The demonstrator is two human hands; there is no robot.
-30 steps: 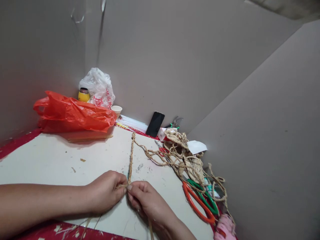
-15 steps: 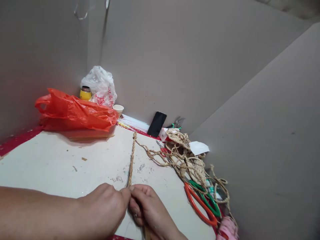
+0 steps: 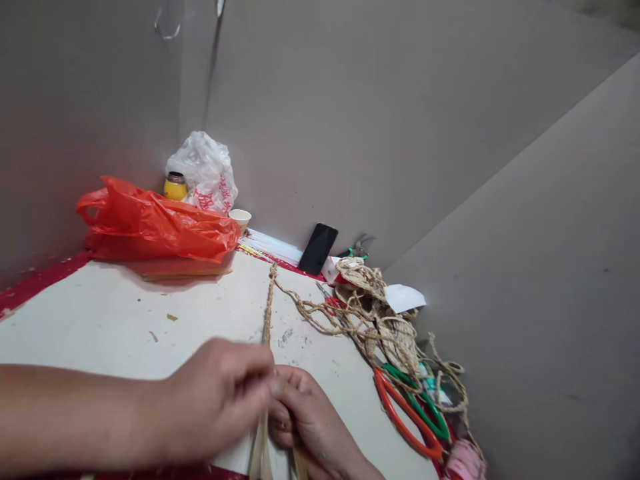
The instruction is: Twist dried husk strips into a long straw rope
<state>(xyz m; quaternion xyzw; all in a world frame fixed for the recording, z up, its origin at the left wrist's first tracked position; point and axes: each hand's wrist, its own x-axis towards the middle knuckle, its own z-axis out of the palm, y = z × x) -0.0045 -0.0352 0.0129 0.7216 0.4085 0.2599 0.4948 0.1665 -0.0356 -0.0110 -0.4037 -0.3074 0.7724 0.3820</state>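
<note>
A thin braided straw cord (image 3: 269,310) runs down the white board to my hands. My right hand (image 3: 305,417) pinches its lower end between thumb and fingers. Loose flat pale strands (image 3: 261,450) hang below, toward the front edge. My left hand (image 3: 225,390), blurred by motion, is right beside the cord with its fingers curled; whether it holds a strand is hidden. From the cord's top a thinner twisted cord leads right to a tangled heap of straw braid (image 3: 397,337).
Right of the board lie orange-handled scissors (image 3: 405,417), green handles (image 3: 425,407) and a pink roll (image 3: 465,460). Along the back are a black phone (image 3: 319,249), a paper cup (image 3: 241,219), a red plastic bag (image 3: 160,223), a yellow jar (image 3: 175,188) and a white bag (image 3: 207,170).
My left hand has lifted slightly up and right, its fingers loosening from the pinch point, and pale strands now show beneath it. My right hand keeps its pinch. The whole view has shifted slightly.
</note>
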